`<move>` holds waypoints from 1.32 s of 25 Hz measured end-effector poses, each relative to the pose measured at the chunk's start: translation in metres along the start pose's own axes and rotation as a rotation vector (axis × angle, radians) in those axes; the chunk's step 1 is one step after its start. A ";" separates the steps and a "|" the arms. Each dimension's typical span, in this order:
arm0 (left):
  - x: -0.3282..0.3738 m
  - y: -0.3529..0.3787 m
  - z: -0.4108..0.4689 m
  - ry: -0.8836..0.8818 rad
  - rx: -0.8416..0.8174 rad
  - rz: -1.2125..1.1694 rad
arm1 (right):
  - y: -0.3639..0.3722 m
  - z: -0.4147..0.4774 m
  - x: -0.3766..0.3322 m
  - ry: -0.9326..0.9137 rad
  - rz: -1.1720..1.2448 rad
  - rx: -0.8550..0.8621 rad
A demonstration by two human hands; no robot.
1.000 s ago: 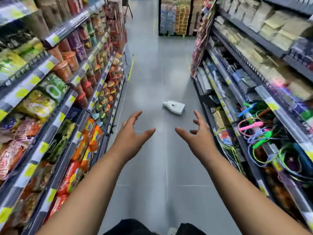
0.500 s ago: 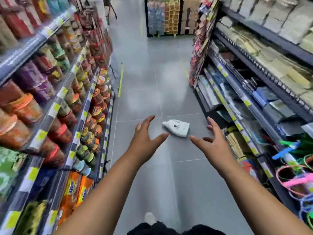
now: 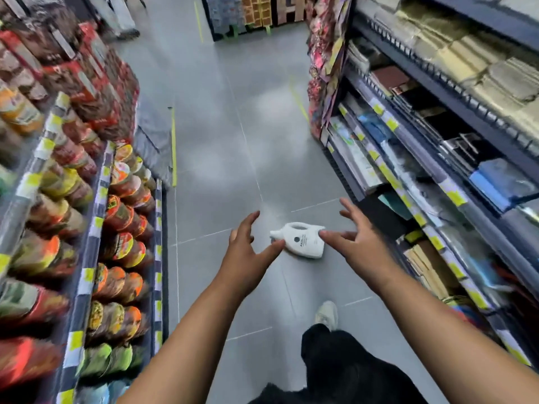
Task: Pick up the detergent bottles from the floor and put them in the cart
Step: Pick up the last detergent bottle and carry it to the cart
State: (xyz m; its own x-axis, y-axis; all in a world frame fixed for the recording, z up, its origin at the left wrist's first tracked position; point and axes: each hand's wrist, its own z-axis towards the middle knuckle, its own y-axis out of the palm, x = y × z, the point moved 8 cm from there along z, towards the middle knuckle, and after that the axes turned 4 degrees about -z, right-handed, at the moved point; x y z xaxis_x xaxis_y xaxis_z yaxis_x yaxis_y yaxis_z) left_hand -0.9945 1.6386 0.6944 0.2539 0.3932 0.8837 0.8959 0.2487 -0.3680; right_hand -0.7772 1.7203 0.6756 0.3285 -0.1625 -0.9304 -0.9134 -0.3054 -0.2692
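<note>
Hands closer around bottle

Smooth white plastic detergent bottle on glossy grey tiled floor.

Grey floor tiles ran down the aisle. On the left, shelves held rows of cup noodles, blurred near the camera. On the right, dark shelves carried flat packaged goods. A far display rack closed the aisle
</note>
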 end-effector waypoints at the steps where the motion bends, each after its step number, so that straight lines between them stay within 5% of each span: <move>1: -0.001 0.006 0.025 -0.025 0.000 -0.006 | -0.001 0.027 0.002 0.014 -0.005 -0.008; 11: -0.103 0.080 0.286 -0.196 -0.009 0.016 | 0.042 0.261 0.108 0.110 -0.130 0.006; 21: -0.397 0.227 0.482 -0.267 -0.119 0.077 | 0.092 0.413 0.436 0.303 -0.165 0.261; 26: -0.566 0.295 0.524 -0.486 -0.023 0.041 | 0.124 0.477 0.594 0.333 -0.192 0.296; 30: -0.630 0.321 0.554 -0.473 0.034 -0.088 | 0.134 0.519 0.672 0.314 -0.242 0.233; 33: -0.650 0.327 0.576 -0.403 0.093 -0.194 | 0.132 0.544 0.702 0.340 -0.036 0.137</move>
State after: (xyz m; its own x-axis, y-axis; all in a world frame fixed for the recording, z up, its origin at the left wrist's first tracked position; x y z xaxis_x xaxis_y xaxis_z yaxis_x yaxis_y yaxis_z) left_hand -1.0761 1.9743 -0.1670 -0.0937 0.6402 0.7625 0.8716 0.4228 -0.2479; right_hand -0.7976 2.0763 -0.1480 0.4011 -0.4638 -0.7900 -0.9160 -0.1917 -0.3525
